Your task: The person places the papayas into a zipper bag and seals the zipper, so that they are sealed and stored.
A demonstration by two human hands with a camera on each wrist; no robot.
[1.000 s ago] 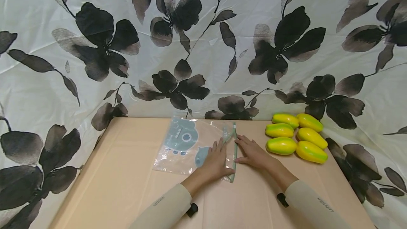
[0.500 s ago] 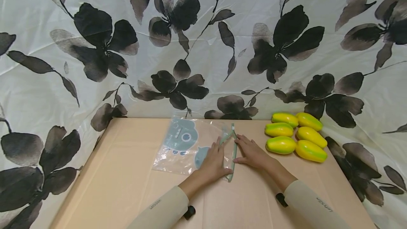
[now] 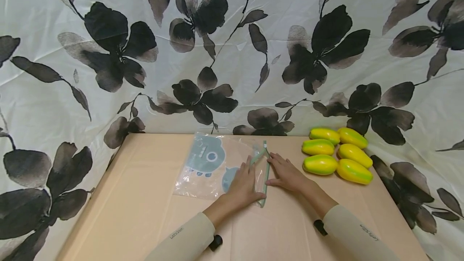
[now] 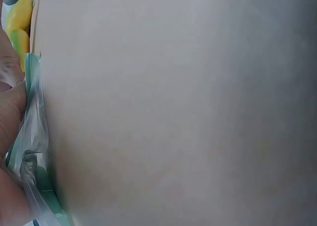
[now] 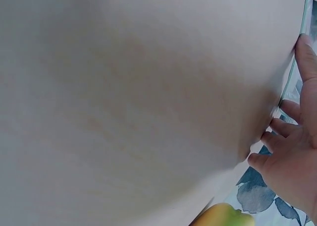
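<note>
A clear zip bag [image 3: 208, 154] with blue animal prints lies flat, its green-edged mouth on the right side. The mouth's two green edges [image 3: 266, 172] stand apart in the middle and meet near the ends. My left hand [image 3: 241, 184] rests on the bag with fingers extended, drawing one edge leftward; its thumb reaches the near end. My right hand [image 3: 286, 174] touches the other edge with fingertips and thumb. In the right wrist view its fingers [image 5: 285, 127] are spread along that edge. Bunched plastic [image 4: 32, 132] shows by the left hand in the left wrist view.
Several yellow-green mangoes or papayas [image 3: 320, 165] lie grouped at the table's back right, close to my right forearm. The pale tan table [image 3: 145, 212] ends at a white cloth [image 3: 253, 71] with dark flowers.
My left hand and the bag's mouth have shifted very slightly left since a second ago, and the two green edges have spread a little. Over the last half second both hands stay still.
</note>
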